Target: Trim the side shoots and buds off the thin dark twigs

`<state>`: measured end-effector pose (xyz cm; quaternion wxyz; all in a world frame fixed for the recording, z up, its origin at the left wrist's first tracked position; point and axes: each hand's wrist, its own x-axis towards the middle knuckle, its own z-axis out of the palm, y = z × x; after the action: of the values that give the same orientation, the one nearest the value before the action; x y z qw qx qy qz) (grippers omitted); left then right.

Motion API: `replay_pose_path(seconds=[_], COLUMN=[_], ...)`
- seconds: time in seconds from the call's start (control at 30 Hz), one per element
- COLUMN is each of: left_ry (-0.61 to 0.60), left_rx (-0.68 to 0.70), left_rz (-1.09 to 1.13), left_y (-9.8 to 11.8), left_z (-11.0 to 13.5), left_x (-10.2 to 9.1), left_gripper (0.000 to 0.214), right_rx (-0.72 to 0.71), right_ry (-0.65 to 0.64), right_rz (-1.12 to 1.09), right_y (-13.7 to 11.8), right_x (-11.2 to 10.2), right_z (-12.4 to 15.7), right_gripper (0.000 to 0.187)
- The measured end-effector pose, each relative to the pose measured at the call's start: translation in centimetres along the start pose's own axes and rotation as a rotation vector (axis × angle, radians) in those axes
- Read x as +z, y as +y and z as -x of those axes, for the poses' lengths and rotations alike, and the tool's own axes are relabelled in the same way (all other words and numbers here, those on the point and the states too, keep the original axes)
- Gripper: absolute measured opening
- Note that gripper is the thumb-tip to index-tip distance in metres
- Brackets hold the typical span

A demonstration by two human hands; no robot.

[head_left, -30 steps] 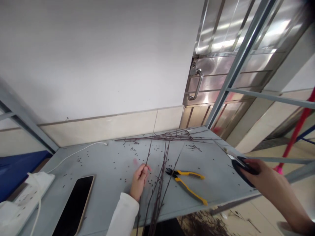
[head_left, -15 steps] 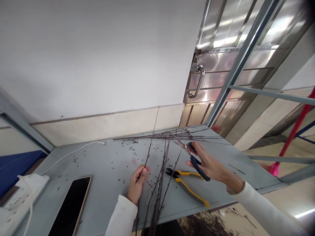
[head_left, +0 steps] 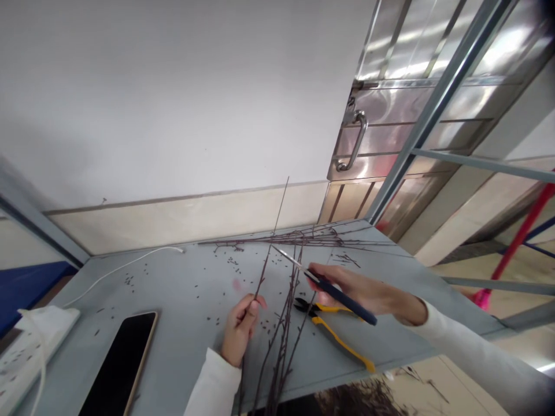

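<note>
My left hand pinches a thin dark twig that rises from the grey table toward the wall. My right hand grips dark-handled scissors, whose blades point left and reach close to the twig just above my left hand. Several more dark twigs lie on the table between my hands and hang over its front edge. Yellow-handled pliers lie under my right hand.
A black phone lies at the front left, with a white power strip and white cable beyond it. A bundle of twigs lies along the back edge. Small dark bits dot the table. Metal frame posts and a steel door stand right.
My right hand came in from the far right with the scissors and moved left over the pliers, bringing the blades toward the twig. My left hand kept its hold on the twig.
</note>
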<state>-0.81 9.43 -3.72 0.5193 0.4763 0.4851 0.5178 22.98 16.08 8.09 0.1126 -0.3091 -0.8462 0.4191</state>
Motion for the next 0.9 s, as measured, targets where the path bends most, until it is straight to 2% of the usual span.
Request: replay_pose_path(seconds=[0.43, 0.9], left_ry=[-0.051, -0.099], left_rx=[0.002, 0.019], left_rz=[0.002, -0.031], left_y=[-0.1, -0.3], left_z=[-0.1, 0.0], left_x=[0.1, 0.2], left_gripper=[0.042, 0.044], right_rx=[0.025, 0.061], right_ry=[-0.079, -0.089], right_rz=[0.156, 0.336], right_y=[-1.5, -2.6], right_x=[-1.0, -1.9], right_z=[-1.2, -1.4], right_gripper=[0.036, 0.037])
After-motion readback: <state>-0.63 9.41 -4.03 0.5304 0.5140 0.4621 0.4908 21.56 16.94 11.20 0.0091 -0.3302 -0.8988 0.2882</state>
